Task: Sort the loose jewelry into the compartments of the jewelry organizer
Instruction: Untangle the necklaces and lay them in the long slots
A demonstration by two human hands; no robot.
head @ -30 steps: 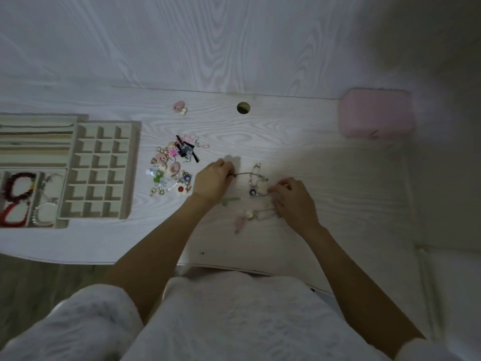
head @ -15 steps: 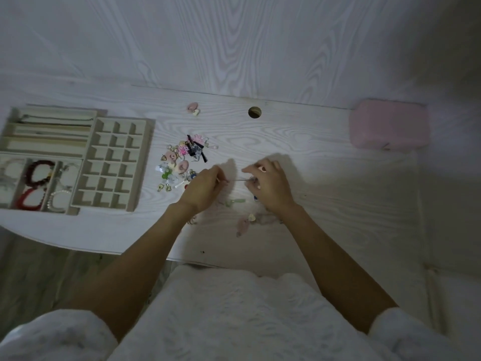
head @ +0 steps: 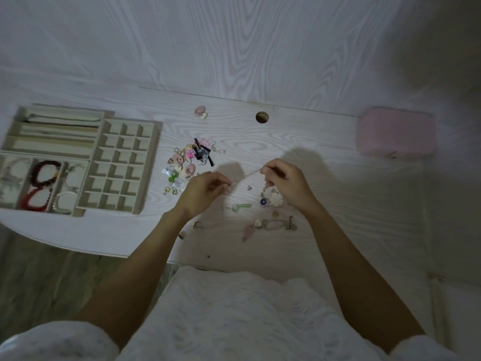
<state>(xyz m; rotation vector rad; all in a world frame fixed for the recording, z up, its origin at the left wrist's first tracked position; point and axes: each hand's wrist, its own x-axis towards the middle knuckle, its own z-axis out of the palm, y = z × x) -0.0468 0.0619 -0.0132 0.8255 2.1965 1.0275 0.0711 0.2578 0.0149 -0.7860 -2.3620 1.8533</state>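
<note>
A thin chain [head: 248, 175] is held stretched above the table [head: 325, 194] between the left hand [head: 201, 195] and the right hand [head: 289, 185], each end being pinched between thumb and fingertips. A pile of loose jewelry [head: 188, 162] is seen just left of the left hand, and more charms [head: 270, 224] are scattered below the right hand. The organizer [head: 122, 165] is set at the table's left, its small grid compartments bare, with bracelets [head: 43, 185] laid in the tray beside it.

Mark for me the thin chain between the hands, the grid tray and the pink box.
thin chain [head: 250, 174], head view, mid-span between the hands.
grid tray [head: 149, 162], head view, right outer wall.
pink box [head: 395, 132], head view, centre of lid.
</note>
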